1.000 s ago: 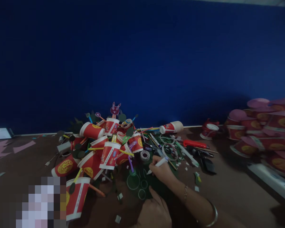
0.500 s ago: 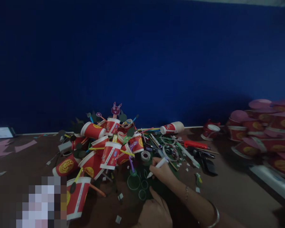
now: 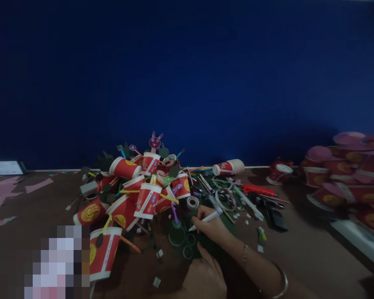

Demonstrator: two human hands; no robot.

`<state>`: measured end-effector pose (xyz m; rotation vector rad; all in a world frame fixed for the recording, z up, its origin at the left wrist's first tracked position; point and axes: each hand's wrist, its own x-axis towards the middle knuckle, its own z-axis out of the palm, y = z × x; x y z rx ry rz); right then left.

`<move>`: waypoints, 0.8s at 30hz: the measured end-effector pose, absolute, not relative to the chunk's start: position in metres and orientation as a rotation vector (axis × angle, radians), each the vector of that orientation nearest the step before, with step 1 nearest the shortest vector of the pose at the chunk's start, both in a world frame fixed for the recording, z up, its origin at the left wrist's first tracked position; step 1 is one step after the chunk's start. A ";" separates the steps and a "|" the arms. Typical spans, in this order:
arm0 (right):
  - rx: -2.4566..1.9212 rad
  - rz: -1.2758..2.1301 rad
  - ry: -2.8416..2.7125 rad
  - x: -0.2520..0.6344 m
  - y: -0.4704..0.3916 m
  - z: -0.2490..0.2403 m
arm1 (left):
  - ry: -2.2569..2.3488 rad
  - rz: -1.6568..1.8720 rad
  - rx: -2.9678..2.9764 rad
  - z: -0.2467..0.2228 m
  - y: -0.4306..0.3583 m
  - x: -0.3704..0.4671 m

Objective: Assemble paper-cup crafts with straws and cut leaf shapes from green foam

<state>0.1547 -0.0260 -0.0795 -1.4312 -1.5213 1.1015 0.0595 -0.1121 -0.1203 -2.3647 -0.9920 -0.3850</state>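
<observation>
A big pile of paper cups (image 3: 137, 195) sits on the floor (image 3: 34, 207), in front of the wall (image 3: 187, 74). Just right of the pile lies a sheet with drawn rings (image 3: 182, 241). The right hand (image 3: 212, 227) rests on the sheet with a pen (image 3: 205, 218) in its fingers. The left hand (image 3: 204, 278) lies on the sheet, nearer the person. Behind the right hand lies a roll of tape (image 3: 192, 202). Farther right lie scissors (image 3: 258, 190). More cups (image 3: 345, 174) sit far right.

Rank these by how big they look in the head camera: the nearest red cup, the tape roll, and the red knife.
1. The red cup, though it lies closest to the camera.
2. The red knife.
3. The tape roll, clearly the smallest.
</observation>
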 end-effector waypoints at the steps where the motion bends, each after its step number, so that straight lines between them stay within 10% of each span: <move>1: -1.436 1.093 -1.531 0.155 -0.025 -0.080 | -1.017 -0.359 -2.372 -0.120 -0.113 0.061; 24: -1.457 1.066 -1.522 0.156 -0.024 -0.083 | -1.116 -0.101 -2.472 -0.118 -0.118 0.068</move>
